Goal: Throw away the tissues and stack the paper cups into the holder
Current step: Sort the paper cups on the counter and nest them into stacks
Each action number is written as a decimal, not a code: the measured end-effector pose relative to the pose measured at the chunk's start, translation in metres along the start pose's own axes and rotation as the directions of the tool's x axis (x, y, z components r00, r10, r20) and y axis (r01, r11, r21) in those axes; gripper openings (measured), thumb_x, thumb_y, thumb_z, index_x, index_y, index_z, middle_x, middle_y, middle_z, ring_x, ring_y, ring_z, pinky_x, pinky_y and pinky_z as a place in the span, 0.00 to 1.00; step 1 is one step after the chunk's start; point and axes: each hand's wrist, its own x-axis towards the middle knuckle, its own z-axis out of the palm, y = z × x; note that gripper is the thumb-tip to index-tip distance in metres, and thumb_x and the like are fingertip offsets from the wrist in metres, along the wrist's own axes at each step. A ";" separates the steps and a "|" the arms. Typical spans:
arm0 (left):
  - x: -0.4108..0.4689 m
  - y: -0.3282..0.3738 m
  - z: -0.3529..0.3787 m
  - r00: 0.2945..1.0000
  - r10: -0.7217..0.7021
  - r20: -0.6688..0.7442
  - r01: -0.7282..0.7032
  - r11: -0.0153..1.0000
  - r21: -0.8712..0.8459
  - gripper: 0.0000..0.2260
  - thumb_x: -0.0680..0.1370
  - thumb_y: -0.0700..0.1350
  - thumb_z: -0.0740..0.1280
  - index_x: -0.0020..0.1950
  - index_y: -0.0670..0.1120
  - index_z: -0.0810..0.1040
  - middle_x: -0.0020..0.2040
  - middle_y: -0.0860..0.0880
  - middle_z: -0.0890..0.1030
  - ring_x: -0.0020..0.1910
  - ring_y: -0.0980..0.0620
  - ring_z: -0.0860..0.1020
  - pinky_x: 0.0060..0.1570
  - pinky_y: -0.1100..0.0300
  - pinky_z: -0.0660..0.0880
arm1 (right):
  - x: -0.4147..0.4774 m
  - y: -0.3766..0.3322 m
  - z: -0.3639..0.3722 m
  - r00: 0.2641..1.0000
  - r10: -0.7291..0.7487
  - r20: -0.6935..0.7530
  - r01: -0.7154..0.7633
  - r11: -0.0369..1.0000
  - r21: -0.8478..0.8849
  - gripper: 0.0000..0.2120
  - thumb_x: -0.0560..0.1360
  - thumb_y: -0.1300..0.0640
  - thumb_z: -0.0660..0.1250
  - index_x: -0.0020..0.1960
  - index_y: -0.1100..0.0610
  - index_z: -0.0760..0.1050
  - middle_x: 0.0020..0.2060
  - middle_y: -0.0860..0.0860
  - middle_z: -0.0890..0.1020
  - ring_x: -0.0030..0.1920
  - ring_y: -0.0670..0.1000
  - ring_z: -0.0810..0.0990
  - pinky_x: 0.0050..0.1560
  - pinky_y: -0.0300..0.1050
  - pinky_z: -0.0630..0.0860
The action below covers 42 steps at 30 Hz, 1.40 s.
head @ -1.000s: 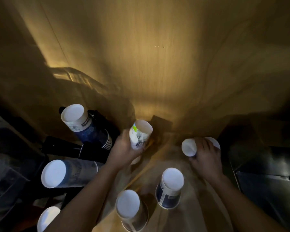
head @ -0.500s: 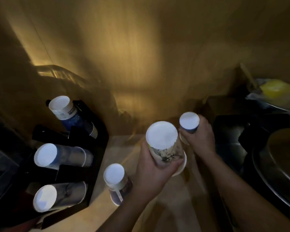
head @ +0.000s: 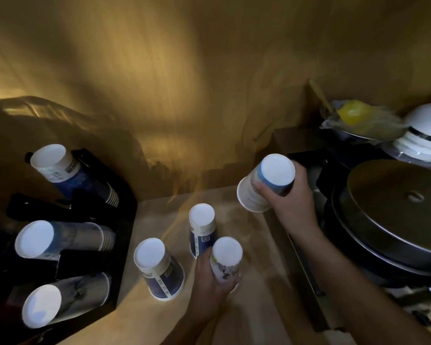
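My left hand [head: 210,282] grips an upside-down white paper cup with a dark print [head: 226,262] low over the wooden counter. My right hand [head: 292,200] holds a blue-and-white paper cup [head: 266,185] lifted and tilted, its base toward me. Two more upside-down cups stand on the counter: a dark blue one [head: 159,272] at the left and another [head: 201,227] behind my left hand. The black cup holder [head: 125,220] at the left carries three leaning stacks of cups [head: 72,175], [head: 62,239], [head: 65,302]. No tissues are visible.
A wooden wall rises behind the counter [head: 259,307]. At the right sits a large round metal pan with a lid [head: 396,215]. Behind it are white bowls [head: 426,135] and a plastic-wrapped dish with something yellow [head: 356,118].
My left hand has brought its printed cup down toward the counter near the standing cups. My right hand has lifted its blue cup higher and tilted it. The view has shifted right.
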 end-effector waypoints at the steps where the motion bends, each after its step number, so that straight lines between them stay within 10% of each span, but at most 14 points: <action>1: 0.001 -0.005 0.000 1.000 -0.002 0.009 0.002 1.000 0.011 0.31 0.61 0.41 0.78 0.56 0.61 0.68 0.57 0.59 0.75 0.57 0.59 0.74 0.59 0.64 0.70 | -0.004 -0.004 -0.003 1.000 -0.012 0.003 0.012 1.000 0.012 0.32 0.62 0.45 0.74 0.60 0.38 0.61 0.52 0.34 0.71 0.56 0.40 0.73 0.53 0.37 0.72; 6: 0.005 -0.026 -0.001 0.993 -0.094 0.065 0.097 0.994 -0.050 0.31 0.60 0.40 0.78 0.56 0.61 0.70 0.56 0.60 0.77 0.56 0.62 0.76 0.50 0.75 0.73 | -0.021 -0.014 -0.010 0.995 -0.047 0.089 0.043 0.998 0.050 0.32 0.60 0.37 0.71 0.60 0.34 0.60 0.51 0.25 0.70 0.58 0.32 0.70 0.46 0.25 0.74; 9: 0.005 -0.031 0.000 0.986 -0.151 0.073 0.156 0.986 -0.065 0.35 0.59 0.44 0.78 0.58 0.63 0.66 0.59 0.59 0.75 0.59 0.59 0.74 0.60 0.64 0.71 | -0.035 -0.010 -0.006 0.979 -0.024 0.204 0.022 1.000 0.009 0.34 0.59 0.35 0.70 0.60 0.31 0.59 0.53 0.23 0.68 0.59 0.32 0.68 0.50 0.32 0.75; 14: 0.006 -0.033 -0.004 0.992 -0.090 0.091 0.095 0.994 -0.049 0.34 0.58 0.47 0.78 0.58 0.67 0.69 0.57 0.66 0.78 0.57 0.65 0.75 0.49 0.75 0.74 | -0.060 0.005 0.009 0.937 0.005 0.349 0.001 1.000 -0.018 0.30 0.61 0.41 0.72 0.59 0.35 0.63 0.55 0.31 0.72 0.59 0.36 0.71 0.54 0.33 0.73; 20: 0.006 -0.028 -0.008 0.985 -0.102 0.136 0.111 0.992 -0.058 0.33 0.64 0.40 0.79 0.64 0.53 0.70 0.58 0.48 0.79 0.58 0.46 0.78 0.55 0.40 0.78 | -0.076 0.023 0.025 0.888 0.033 0.458 0.009 0.996 -0.089 0.32 0.62 0.40 0.75 0.60 0.35 0.62 0.56 0.32 0.72 0.57 0.35 0.72 0.51 0.25 0.70; 30: -0.013 -0.009 -0.026 0.992 0.002 0.126 -0.020 0.989 0.145 0.28 0.65 0.53 0.76 0.58 0.71 0.67 0.57 0.65 0.77 0.59 0.64 0.75 0.62 0.60 0.74 | -0.104 0.074 0.045 0.732 0.263 0.629 -0.054 0.942 -0.332 0.34 0.63 0.44 0.75 0.61 0.38 0.58 0.58 0.41 0.72 0.59 0.44 0.72 0.59 0.41 0.72; 36: -0.013 -0.004 -0.022 0.997 -0.016 0.074 0.002 0.984 0.177 0.29 0.69 0.51 0.74 0.66 0.59 0.66 0.66 0.58 0.74 0.65 0.58 0.72 0.67 0.53 0.71 | -0.116 0.086 0.050 0.777 0.252 0.577 -0.119 0.959 -0.259 0.32 0.63 0.47 0.76 0.57 0.33 0.59 0.58 0.38 0.72 0.59 0.41 0.71 0.59 0.37 0.69; 42: -0.007 0.015 -0.011 0.991 -0.020 0.131 -0.008 0.977 0.212 0.26 0.77 0.46 0.66 0.73 0.50 0.60 0.73 0.52 0.66 0.70 0.56 0.65 0.70 0.66 0.62 | -0.112 0.098 0.053 0.834 0.321 0.448 -0.212 0.937 -0.277 0.33 0.64 0.51 0.77 0.59 0.38 0.59 0.57 0.41 0.72 0.60 0.45 0.71 0.59 0.40 0.70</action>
